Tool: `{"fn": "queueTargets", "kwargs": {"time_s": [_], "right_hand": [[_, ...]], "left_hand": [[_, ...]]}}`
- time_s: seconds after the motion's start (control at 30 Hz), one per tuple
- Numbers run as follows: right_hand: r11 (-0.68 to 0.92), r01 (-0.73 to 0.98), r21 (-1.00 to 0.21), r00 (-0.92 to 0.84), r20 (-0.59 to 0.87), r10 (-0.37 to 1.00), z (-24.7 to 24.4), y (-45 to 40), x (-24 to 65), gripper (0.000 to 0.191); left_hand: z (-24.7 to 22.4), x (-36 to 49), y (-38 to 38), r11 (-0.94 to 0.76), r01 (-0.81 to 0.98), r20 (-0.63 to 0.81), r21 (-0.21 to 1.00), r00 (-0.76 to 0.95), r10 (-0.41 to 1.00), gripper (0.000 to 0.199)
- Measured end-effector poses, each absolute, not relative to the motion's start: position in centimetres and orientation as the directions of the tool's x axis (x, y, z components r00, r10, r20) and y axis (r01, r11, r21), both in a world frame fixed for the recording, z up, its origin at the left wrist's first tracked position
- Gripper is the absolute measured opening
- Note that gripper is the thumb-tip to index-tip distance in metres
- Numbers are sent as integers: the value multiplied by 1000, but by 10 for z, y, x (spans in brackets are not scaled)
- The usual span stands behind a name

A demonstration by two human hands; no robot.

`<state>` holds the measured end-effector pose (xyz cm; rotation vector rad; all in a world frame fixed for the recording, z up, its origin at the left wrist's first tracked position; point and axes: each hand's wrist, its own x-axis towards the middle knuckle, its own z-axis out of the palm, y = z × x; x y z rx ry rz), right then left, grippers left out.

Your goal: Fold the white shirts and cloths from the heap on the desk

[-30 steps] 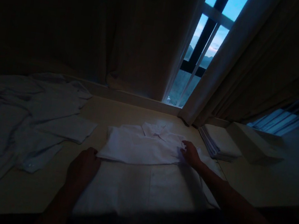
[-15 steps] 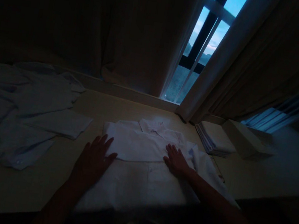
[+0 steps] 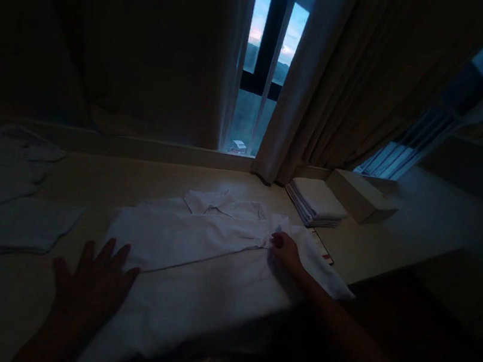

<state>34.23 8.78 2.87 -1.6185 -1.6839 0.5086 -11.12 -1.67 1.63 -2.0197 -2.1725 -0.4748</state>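
A white collared shirt point(image 3: 202, 287) lies spread on the counter in front of me, its collar toward the window. One sleeve is laid across its upper part, and the lower part hangs past the front edge. My left hand point(image 3: 95, 280) rests with fingers spread at the shirt's left side, near the fold. Over at the right, my right hand point(image 3: 286, 253) pinches the end of the sleeve point(image 3: 196, 241), which puckers at the fingertips. The room is dim, so fine details of the cloth are hard to make out.
Several white shirts point(image 3: 12, 222) lie loosely piled on the left of the counter point(image 3: 101, 175). At the back right sit a stack of folded white cloth point(image 3: 318, 200) and a pale box point(image 3: 361, 196). Curtains point(image 3: 322, 96) hang beside the window point(image 3: 260, 87).
My right hand has gone from lying flat on the sleeve to pinching its end. My left hand has moved left and nearer me. The view has turned to the right.
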Motion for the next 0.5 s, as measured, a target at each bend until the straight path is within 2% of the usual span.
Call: {"fn": "queueTargets", "kwargs": {"time_s": [0.07,0.13,0.2,0.27,0.33,0.4,0.5], "right_hand": [[137,658,-740,66,238,969,18,82,335,45],[154,641,-752,81,266,961,12,78,329,49],[175,616,-768,93,291,952,10,77,328,51],[189,580,-792,92,295,951,11,76,329,50],[198,539,-819,87,287,954,12,77,331,48],[199,482,-853,89,274,958,12,79,333,47],[223,381,-897,76,271,960,16,83,334,49]], "left_hand": [[28,-81,-12,-56,991,435,120,-2,901,47],[39,-32,-5,-245,956,514,163,129,848,40],[48,30,6,-425,871,520,247,251,816,36],[54,93,21,-521,800,466,298,354,811,32],[56,145,40,-541,754,420,371,383,823,33],[52,177,58,-488,747,385,452,330,862,30],[39,194,76,-399,773,358,493,238,903,26]]}}
